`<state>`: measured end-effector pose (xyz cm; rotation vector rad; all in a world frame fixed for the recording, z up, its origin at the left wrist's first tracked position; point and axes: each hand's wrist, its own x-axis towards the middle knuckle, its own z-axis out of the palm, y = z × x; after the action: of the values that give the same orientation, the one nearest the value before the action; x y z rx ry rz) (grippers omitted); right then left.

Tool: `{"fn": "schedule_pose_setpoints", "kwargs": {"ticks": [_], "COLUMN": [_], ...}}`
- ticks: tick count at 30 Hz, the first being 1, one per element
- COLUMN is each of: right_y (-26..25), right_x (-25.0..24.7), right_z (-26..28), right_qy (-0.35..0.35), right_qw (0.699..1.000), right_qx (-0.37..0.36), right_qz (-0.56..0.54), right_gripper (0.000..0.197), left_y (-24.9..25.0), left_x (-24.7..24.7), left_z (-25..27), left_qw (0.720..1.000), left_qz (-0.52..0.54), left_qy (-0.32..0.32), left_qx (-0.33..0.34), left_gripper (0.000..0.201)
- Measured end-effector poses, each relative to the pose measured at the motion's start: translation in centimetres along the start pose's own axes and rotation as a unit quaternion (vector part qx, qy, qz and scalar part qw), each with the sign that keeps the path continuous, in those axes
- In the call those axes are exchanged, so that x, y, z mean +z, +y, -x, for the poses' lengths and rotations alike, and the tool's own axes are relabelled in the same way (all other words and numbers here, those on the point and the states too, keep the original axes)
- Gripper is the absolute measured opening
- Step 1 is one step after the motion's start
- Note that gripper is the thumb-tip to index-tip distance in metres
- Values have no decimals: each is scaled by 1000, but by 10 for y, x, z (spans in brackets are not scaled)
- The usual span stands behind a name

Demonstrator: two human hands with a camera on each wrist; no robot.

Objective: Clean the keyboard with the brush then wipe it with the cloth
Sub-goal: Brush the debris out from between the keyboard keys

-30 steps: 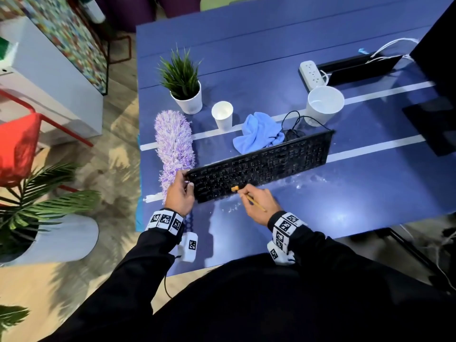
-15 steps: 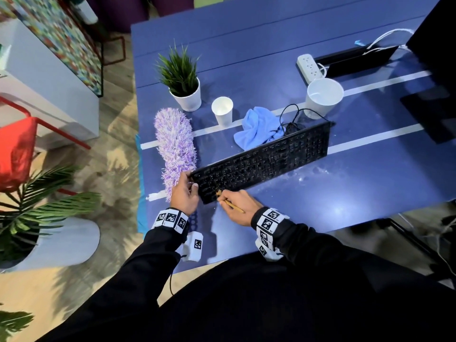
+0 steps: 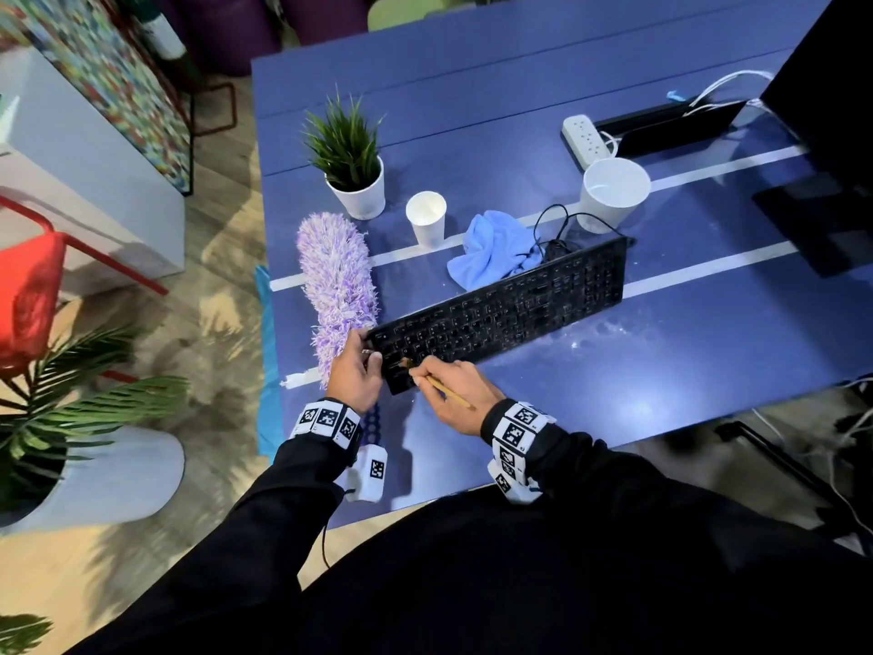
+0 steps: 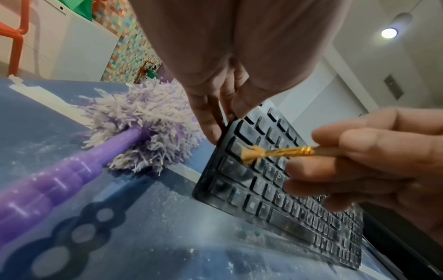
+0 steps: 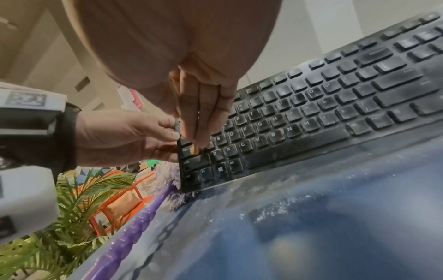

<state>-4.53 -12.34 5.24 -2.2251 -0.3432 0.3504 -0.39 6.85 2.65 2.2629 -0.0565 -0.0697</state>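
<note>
A dusty black keyboard (image 3: 510, 309) lies slanted on the blue table (image 3: 661, 371), its far edge raised. My left hand (image 3: 356, 366) grips its left end between fingers and thumb, plain in the left wrist view (image 4: 215, 117). My right hand (image 3: 453, 390) pinches a thin wooden brush (image 3: 444, 390); its golden bristles (image 4: 251, 155) touch the keys at the keyboard's (image 4: 275, 189) left end, near Caps Lock (image 5: 194, 149). A crumpled light-blue cloth (image 3: 491, 250) lies just behind the keyboard.
A purple fluffy duster (image 3: 338, 286) lies left of the keyboard, its handle (image 4: 48, 189) toward me. Behind stand a potted plant (image 3: 352, 172), a small paper cup (image 3: 426, 219), a larger white cup (image 3: 611, 193) and a power strip (image 3: 586, 141). White dust speckles the table (image 5: 275, 210).
My right hand has carried the brush leftward along the keyboard, from its left-middle keys to the far left end. The left hand has kept its hold there.
</note>
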Motion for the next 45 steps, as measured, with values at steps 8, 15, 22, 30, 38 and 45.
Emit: {"fn": "schedule_pose_setpoints", "kwargs": {"ticks": [8,15,22,30,38,45], "right_y": [-6,-18,-27,34,44,79], "right_x": [-5,-9,-14,-79,-89,-119], "right_z": [-6,-14,-17,7,5,15], "right_qy": [47,77,61,223,171,250], "right_qw": [998,995,996,967,978,953], "right_qx": [4,-17,-40,104,101,159], "right_qz": [-42,-58,-56,-62,-67,-69], "right_gripper": [9,13,15,9,12,13], "left_y": [-1,3,8,2,-4,-6], "left_x": [-1,-5,-7,-9,-4,0], "left_z": [1,0,-1,-3,-5,-2], "left_qw": [1000,1000,1000,1000,1000,997], "left_qz": [9,9,-2,12,14,-28], "left_qy": [-12,-13,-2,-11,11,55], "left_qx": [-9,-2,8,8,-11,-42], "left_gripper": [28,29,28,32,32,30]}}
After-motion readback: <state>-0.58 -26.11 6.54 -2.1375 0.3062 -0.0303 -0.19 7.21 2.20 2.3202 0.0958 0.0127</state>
